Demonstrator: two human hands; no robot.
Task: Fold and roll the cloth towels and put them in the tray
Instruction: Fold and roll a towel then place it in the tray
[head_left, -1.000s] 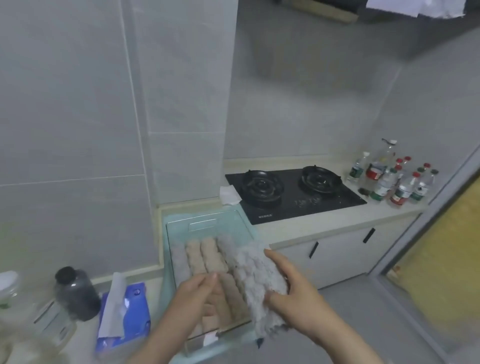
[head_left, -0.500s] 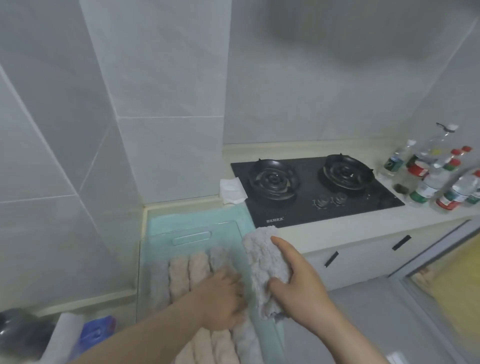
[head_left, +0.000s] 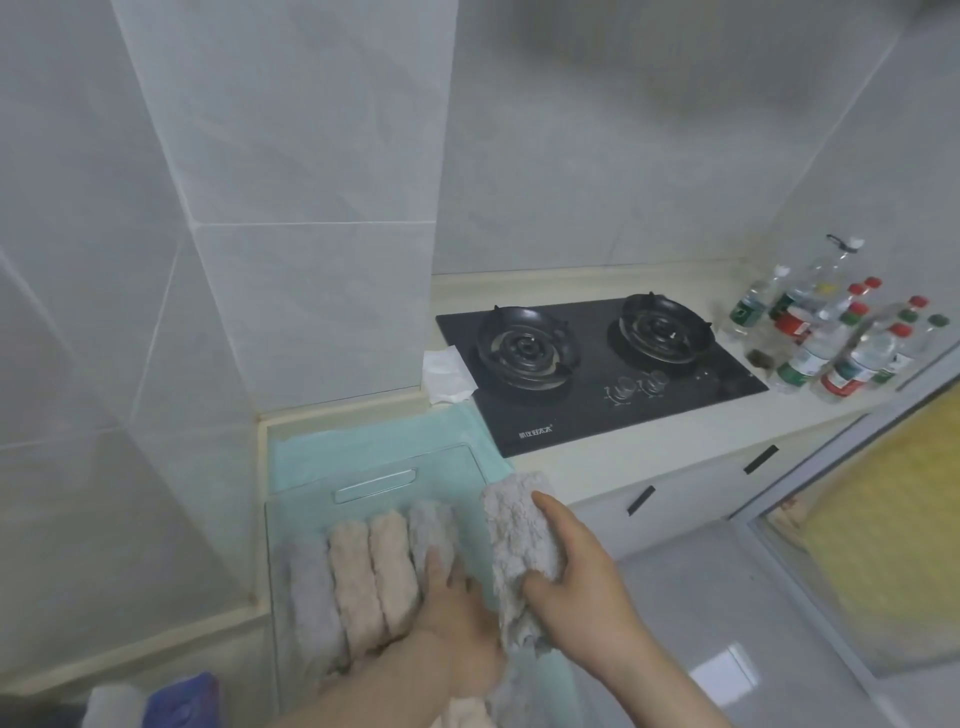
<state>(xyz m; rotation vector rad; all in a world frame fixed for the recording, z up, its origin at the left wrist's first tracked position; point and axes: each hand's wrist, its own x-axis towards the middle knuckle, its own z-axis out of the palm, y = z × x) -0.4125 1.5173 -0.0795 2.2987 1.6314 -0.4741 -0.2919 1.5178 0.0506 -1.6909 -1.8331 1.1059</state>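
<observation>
A clear plastic tray (head_left: 374, 480) rests on a mint-green cloth (head_left: 363, 441) on the counter. Several rolled towels (head_left: 363, 566), grey and beige, lie side by side in it. My left hand (head_left: 457, 618) lies flat on the rightmost rolls, pressing them leftward. My right hand (head_left: 576, 582) grips a rolled grey towel (head_left: 514, 540) held upright at the tray's right edge, over a narrow gap beside the rolls.
A black two-burner gas hob (head_left: 597, 364) sits to the right, with a white tissue (head_left: 447, 371) at its left edge. Several plastic bottles (head_left: 831, 338) cluster at the counter's far right. A blue tissue pack (head_left: 182, 701) lies at the lower left. A tiled wall column rises behind the tray.
My left hand has slid onto the rolls and pushed them left. My right hand has brought the grey towel more upright at the tray's right edge. The view has tilted down and left.
</observation>
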